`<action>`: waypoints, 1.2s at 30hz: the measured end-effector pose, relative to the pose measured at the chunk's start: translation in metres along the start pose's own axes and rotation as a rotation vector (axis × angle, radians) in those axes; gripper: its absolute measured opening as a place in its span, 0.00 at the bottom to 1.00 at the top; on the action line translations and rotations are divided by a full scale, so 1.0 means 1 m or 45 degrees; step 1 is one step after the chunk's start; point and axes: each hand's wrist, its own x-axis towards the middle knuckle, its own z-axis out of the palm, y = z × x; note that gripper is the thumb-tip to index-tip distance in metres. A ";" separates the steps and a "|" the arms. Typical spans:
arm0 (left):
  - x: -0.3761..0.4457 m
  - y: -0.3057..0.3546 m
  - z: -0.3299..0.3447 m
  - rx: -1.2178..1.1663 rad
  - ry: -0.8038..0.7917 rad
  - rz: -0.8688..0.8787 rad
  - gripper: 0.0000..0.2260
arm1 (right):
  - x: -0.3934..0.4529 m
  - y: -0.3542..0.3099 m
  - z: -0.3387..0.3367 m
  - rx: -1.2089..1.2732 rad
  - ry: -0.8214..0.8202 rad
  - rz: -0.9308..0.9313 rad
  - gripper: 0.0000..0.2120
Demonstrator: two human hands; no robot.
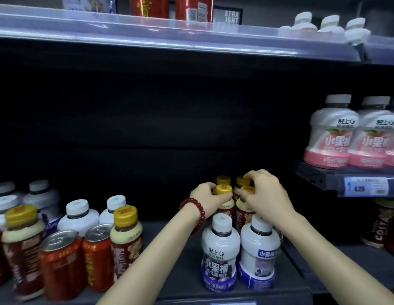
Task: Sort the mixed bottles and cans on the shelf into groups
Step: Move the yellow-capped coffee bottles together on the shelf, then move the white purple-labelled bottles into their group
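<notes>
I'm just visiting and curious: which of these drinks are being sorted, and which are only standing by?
Being sorted: yellow-capped bottles under the left hand and right hand; white bottles; red cans.

Standing by: pink bottles on the side shelf; coffee bottle.

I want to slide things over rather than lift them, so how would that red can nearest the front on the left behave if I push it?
The red can would probably slide upright if pushed low; a high push might tip it. It leans against nothing visible, yet the yellow-capped bottle stands close, so it may bump that. Tipped over, its round body would likely roll.
</notes>
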 end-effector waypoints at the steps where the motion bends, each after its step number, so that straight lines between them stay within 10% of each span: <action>1: -0.005 0.001 -0.002 0.003 0.013 0.004 0.26 | 0.000 -0.001 -0.002 0.026 0.020 -0.013 0.20; 17: -0.092 -0.043 0.039 -0.148 0.203 0.074 0.36 | -0.109 0.046 0.006 0.839 0.010 0.248 0.18; 24: -0.093 -0.046 0.051 -0.082 0.285 -0.033 0.42 | -0.122 0.050 0.030 0.836 -0.150 0.333 0.37; 36: -0.098 -0.021 0.010 -0.074 0.431 -0.044 0.33 | -0.098 0.010 0.019 0.925 0.044 0.250 0.32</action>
